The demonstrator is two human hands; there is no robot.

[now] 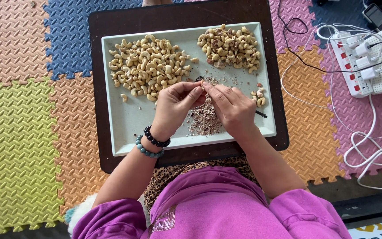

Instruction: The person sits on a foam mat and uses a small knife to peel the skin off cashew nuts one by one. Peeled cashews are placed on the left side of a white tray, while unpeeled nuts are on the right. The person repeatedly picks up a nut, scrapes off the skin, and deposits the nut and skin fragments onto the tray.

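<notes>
Purple sleeves fill the near edge, and your forearms run out from them to the tray on the dark bench. Your left hand and right hand meet over the tray's middle, fingertips pinched together on one small nut; both grips are closed on it, so little of it shows. Directly under the grips lies a heap of skin flakes. Beyond the left grip sits the pile of pale peeled nuts; beyond the right grip, the browner unpeeled pile. Just outside the right hand rest a few loose nuts. Two bead bracelets circle your left wrist.

The nut looks light, hard and curved, likely brittle and apt to split along its length, with thin papery skin. I judge it best held at its two ends, pressing lightly. A power strip and white cables lie well off to the right grip's side on the foam floor mats.
</notes>
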